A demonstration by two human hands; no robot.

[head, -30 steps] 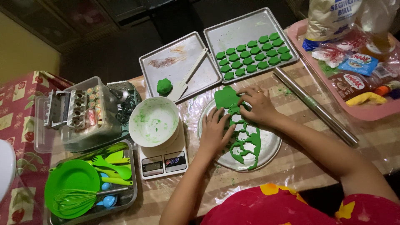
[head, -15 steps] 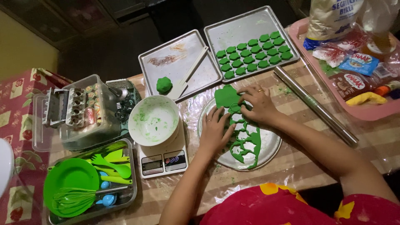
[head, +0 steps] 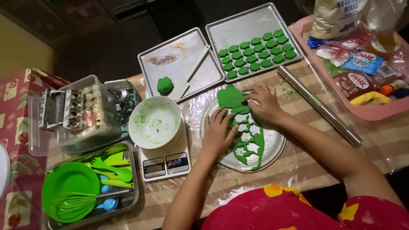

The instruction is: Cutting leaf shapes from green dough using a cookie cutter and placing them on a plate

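Note:
A rolled sheet of green dough (head: 249, 142) full of cut-out holes lies on a round metal plate (head: 272, 149). My left hand (head: 218, 131) rests flat on the plate at the sheet's left edge, fingers spread. My right hand (head: 266, 104) presses down on the upper part of the sheet, fingers curled; whether a cutter sits under it is hidden. Behind them a metal tray (head: 251, 25) holds several rows of small green cut pieces (head: 257, 54). A second tray (head: 170, 59) carries a ball of green dough (head: 164, 85) and a pale scraper (head: 191, 72).
A steel rolling pin (head: 319, 106) lies to the right of the plate. A white bowl (head: 154, 122) sits on a kitchen scale (head: 166, 164). At left are a clear box of cutters (head: 81, 113) and a tray of green utensils (head: 85, 187). A pink tray with packets (head: 362, 68) fills the right.
Both hands stay on the dough sheet with only slight shifts of the fingers. Nothing else has moved.

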